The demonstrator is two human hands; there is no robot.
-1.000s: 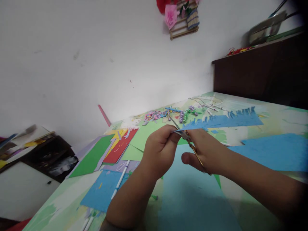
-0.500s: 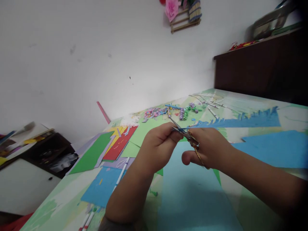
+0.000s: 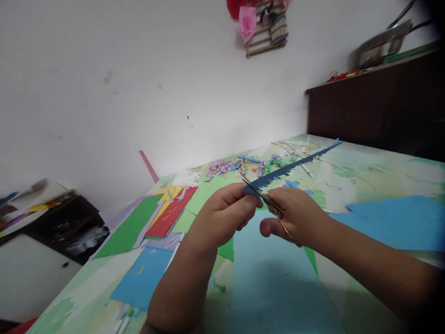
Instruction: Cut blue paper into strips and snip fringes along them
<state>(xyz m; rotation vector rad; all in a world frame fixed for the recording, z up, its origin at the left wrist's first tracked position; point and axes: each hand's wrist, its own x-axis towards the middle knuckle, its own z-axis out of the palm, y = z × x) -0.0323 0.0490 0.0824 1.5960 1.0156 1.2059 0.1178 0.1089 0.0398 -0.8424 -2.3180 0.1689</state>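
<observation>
My left hand (image 3: 225,211) pinches the near end of a long blue paper strip (image 3: 288,169), whose lower edge is cut into a fringe. The strip stretches away to the upper right, over the table. My right hand (image 3: 295,208) grips a pair of scissors (image 3: 273,204) by its gold-coloured handles, thumb apart from the fingers. The blades lie across the strip close to my left fingertips. Below both hands lies a light blue sheet (image 3: 278,273). Small blue offcuts (image 3: 292,184) rest on the table behind my right hand.
Coloured sheets, among them a green one (image 3: 130,227) and a red one (image 3: 172,211), lie to the left. Paper scraps (image 3: 222,169) and curled paper pieces (image 3: 267,166) sit at the back. A blue sheet (image 3: 396,222) lies right. A dark cabinet (image 3: 375,106) stands at the far right.
The blue strip has swung from lying out to the right to pointing up and away, its fringe now facing down. Both hands stay close together, and the view has shifted slightly.
</observation>
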